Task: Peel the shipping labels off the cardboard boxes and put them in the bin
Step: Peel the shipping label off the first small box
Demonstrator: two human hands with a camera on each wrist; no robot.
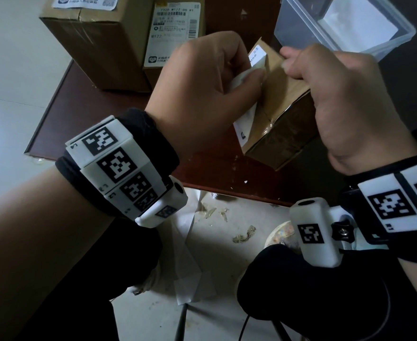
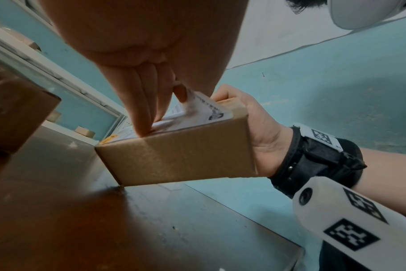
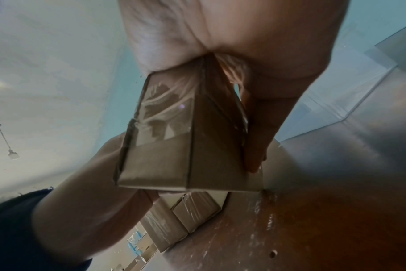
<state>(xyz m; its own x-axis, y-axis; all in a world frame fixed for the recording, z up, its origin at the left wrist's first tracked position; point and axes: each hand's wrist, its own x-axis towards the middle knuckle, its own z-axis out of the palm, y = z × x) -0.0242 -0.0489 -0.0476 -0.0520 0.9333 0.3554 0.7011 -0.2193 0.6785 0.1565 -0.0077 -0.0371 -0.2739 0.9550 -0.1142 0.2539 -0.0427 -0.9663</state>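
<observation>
the small cardboard box stands tilted on one corner on the brown counter. the right hand grips its far end. the left hand pinches the shipping label, seemingly part-lifted. two labelled boxes stand behind, beside a clear plastic bin.

The head view looks steeply down, close over both hands. Each wrist view looks up from table level, very near. All three share the small cardboard box at frame centre.
</observation>
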